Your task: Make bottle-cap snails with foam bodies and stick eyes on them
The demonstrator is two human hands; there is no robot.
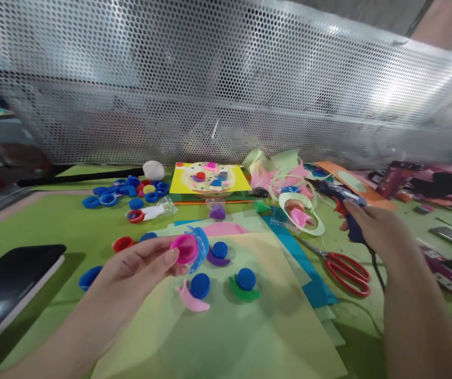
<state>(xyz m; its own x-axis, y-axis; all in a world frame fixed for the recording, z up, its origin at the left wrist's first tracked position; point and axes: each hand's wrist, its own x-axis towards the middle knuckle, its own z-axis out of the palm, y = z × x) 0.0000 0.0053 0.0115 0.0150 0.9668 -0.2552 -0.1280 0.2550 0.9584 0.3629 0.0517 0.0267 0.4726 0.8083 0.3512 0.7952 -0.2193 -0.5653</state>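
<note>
Between the thumb and fingers of my left hand point(143, 273) is a pink bottle cap point(184, 249), its hollow side facing me. A blue cap-like ring with a ragged rim point(199, 248) sits against its right side. My right hand point(368, 226) is wrapped round the handle of a dark glue gun point(339, 202), whose nozzle points left. On the pale paper point(249, 326) below lie three snail shapes with blue caps: a pink snail point(194, 293), a green snail point(245, 285) and a purple snail point(218, 253).
Red-handled scissors point(346, 272) lie beside my right forearm. A black phone point(12, 289) is at the left. Several blue caps point(127, 188) are heaped at the back left. A yellow card point(176, 181) stands before the perforated metal screen point(194, 95). Paper scraps point(279, 176) lie behind the scissors.
</note>
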